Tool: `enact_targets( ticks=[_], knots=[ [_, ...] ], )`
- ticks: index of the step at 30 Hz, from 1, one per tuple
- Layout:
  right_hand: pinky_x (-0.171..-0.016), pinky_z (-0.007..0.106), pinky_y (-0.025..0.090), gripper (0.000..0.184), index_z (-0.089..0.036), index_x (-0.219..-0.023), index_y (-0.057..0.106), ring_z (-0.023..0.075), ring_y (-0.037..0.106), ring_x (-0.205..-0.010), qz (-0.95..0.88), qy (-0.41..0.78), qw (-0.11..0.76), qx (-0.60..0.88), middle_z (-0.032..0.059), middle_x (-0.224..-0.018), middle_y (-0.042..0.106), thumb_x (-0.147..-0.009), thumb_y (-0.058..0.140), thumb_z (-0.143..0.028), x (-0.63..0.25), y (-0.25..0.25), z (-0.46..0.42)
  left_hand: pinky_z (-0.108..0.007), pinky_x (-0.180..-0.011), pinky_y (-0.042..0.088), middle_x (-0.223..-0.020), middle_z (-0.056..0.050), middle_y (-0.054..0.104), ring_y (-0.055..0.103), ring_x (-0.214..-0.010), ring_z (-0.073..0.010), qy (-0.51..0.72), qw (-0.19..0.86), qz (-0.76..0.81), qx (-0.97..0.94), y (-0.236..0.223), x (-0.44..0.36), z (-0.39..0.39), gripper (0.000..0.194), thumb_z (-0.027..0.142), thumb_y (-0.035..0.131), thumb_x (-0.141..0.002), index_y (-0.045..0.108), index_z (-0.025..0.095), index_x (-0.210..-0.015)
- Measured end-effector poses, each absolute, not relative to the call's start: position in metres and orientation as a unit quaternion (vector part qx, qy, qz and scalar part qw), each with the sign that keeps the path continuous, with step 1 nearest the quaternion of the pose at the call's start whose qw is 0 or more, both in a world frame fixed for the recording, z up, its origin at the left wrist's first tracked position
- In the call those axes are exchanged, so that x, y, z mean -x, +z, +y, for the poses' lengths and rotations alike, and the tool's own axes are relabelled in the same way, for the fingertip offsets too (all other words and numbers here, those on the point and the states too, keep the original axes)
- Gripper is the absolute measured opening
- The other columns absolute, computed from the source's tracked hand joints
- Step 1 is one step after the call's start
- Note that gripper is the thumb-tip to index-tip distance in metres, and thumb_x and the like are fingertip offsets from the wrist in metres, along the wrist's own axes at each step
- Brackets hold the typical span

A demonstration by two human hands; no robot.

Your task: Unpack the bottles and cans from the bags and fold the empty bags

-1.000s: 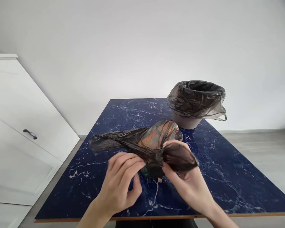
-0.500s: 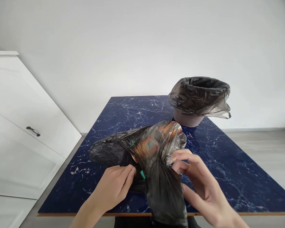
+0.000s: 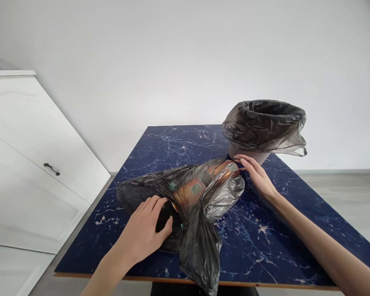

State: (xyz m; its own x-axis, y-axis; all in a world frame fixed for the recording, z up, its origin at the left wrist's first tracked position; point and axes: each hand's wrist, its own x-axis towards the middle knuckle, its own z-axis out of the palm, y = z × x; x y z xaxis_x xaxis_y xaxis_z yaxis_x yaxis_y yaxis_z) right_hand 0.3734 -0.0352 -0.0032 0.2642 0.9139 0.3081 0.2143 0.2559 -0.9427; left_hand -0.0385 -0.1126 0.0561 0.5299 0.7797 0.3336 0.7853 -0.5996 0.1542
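Note:
A thin black plastic bag [image 3: 156, 181] lies on the table with orange, red and green packaging [image 3: 197, 187] showing through its film. One loose end of the bag drapes over the table's front edge. My left hand [image 3: 146, 226] rests on the bag's near left side, thumb and fingers apart beside a dark gap in the film. Stretched out past the bag's far right end, my right hand [image 3: 255, 174] has its fingertips near the packaging and in front of the bin. Whether those fingertips touch the bag is hard to make out.
A pale bin [image 3: 249, 154] lined with a black bag [image 3: 265, 131] stands at the table's back right. The blue marbled table [image 3: 169, 139] meets a white wall behind. A white cabinet [image 3: 33, 164] stands to the left.
My right hand has moved from the bag's near right side forward to its far right end. The left hand's fingers have spread. The bag's loose end has sagged and narrowed.

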Motion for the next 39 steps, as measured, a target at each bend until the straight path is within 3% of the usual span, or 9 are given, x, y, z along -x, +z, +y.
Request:
enact_targets(
  ticks=[5, 10, 13, 17, 23, 26, 30, 33, 39],
  knots=[
    [-0.124, 0.049, 0.044, 0.058, -0.030, -0.141, 0.070, 0.0291, 0.062, -0.141, -0.575, 0.365, 0.542, 0.492, 0.0052, -0.144, 0.072, -0.103, 0.055, -0.071, -0.367, -0.008, -0.034, -0.056, -0.106, 0.056, -0.143, -0.017, 0.069, 0.069, -0.129, -0.0396, -0.166, -0.027, -0.483, 0.859, 0.047, 0.034, -0.109, 0.058, 0.056, 0.059, -0.102, 0.054, 0.020, -0.147],
    [-0.129, 0.045, 0.038, 0.053, -0.035, -0.135, 0.075, 0.0318, 0.059, -0.143, -0.594, 0.378, 0.515, 0.489, -0.0006, -0.147, 0.071, -0.101, 0.058, -0.071, -0.366, -0.009, -0.044, -0.053, -0.116, 0.052, -0.160, -0.016, 0.058, 0.057, -0.147, -0.0392, -0.148, -0.112, -0.516, 0.836, 0.048, 0.029, -0.104, 0.069, 0.055, 0.061, -0.101, 0.045, 0.022, -0.160],
    [-0.127, 0.046, 0.039, 0.053, -0.035, -0.136, 0.074, 0.0334, 0.061, -0.140, -0.602, 0.380, 0.503, 0.491, -0.0010, -0.145, 0.072, -0.100, 0.060, -0.072, -0.367, -0.008, -0.050, -0.052, -0.113, 0.054, -0.155, -0.017, 0.061, 0.060, -0.142, -0.0399, -0.175, -0.147, -0.501, 0.835, 0.049, 0.018, -0.097, 0.063, 0.053, 0.070, -0.096, 0.055, 0.022, -0.149],
    [-0.126, 0.047, 0.039, 0.055, -0.035, -0.134, 0.075, 0.0346, 0.061, -0.138, -0.610, 0.380, 0.496, 0.488, -0.0001, -0.143, 0.073, -0.097, 0.061, -0.074, -0.365, -0.006, -0.054, -0.053, -0.101, 0.058, -0.130, -0.017, 0.072, 0.070, -0.121, -0.0391, -0.206, -0.200, -0.497, 0.819, 0.048, 0.000, -0.083, 0.040, 0.048, 0.067, -0.099, 0.067, 0.021, -0.127],
    [-0.107, 0.043, 0.054, 0.058, -0.028, -0.124, 0.079, 0.0334, 0.071, -0.116, -0.583, 0.385, 0.516, 0.495, 0.0037, -0.126, 0.079, -0.090, 0.072, -0.074, -0.363, -0.004, -0.054, -0.051, -0.102, 0.058, -0.129, -0.017, 0.074, 0.070, -0.126, -0.0397, -0.263, -0.251, -0.474, 0.802, 0.046, -0.016, -0.073, 0.033, 0.038, 0.067, -0.098, 0.069, 0.023, -0.127],
    [-0.100, 0.039, 0.056, 0.059, -0.025, -0.115, 0.081, 0.0321, 0.072, -0.110, -0.542, 0.374, 0.552, 0.512, 0.0039, -0.115, 0.081, -0.087, 0.074, -0.077, -0.367, -0.006, -0.052, -0.051, -0.106, 0.057, -0.136, -0.015, 0.072, 0.070, -0.127, -0.0380, -0.281, -0.257, -0.502, 0.777, 0.049, -0.011, -0.076, 0.042, 0.036, 0.072, -0.093, 0.066, 0.024, -0.132],
    [-0.103, 0.037, 0.054, 0.056, -0.025, -0.107, 0.083, 0.0299, 0.071, -0.110, -0.460, 0.351, 0.618, 0.532, 0.0026, -0.112, 0.082, -0.089, 0.072, -0.076, -0.377, -0.014, -0.045, -0.049, -0.112, 0.056, -0.140, -0.008, 0.072, 0.070, -0.130, -0.0330, -0.365, -0.259, -0.540, 0.712, 0.057, 0.016, -0.080, 0.058, 0.046, 0.083, -0.085, 0.061, 0.029, -0.137],
    [-0.104, 0.038, 0.056, 0.056, -0.025, -0.107, 0.083, 0.0299, 0.073, -0.113, -0.388, 0.342, 0.666, 0.537, 0.0026, -0.113, 0.083, -0.089, 0.070, -0.077, -0.382, -0.020, -0.040, -0.047, -0.111, 0.058, -0.140, -0.008, 0.070, 0.070, -0.131, -0.0317, -0.454, -0.272, -0.552, 0.644, 0.065, 0.042, -0.078, 0.070, 0.053, 0.089, -0.079, 0.059, 0.030, -0.137],
    [-0.104, 0.039, 0.060, 0.057, -0.024, -0.113, 0.082, 0.0301, 0.077, -0.114, -0.295, 0.354, 0.708, 0.535, 0.0039, -0.115, 0.084, -0.088, 0.073, -0.074, -0.384, -0.024, -0.037, -0.053, -0.118, 0.054, -0.145, -0.011, 0.066, 0.063, -0.140, -0.0345, -0.558, -0.201, -0.573, 0.566, 0.078, 0.082, -0.063, 0.082, 0.050, 0.096, -0.071, 0.055, 0.030, -0.139]
  ],
)
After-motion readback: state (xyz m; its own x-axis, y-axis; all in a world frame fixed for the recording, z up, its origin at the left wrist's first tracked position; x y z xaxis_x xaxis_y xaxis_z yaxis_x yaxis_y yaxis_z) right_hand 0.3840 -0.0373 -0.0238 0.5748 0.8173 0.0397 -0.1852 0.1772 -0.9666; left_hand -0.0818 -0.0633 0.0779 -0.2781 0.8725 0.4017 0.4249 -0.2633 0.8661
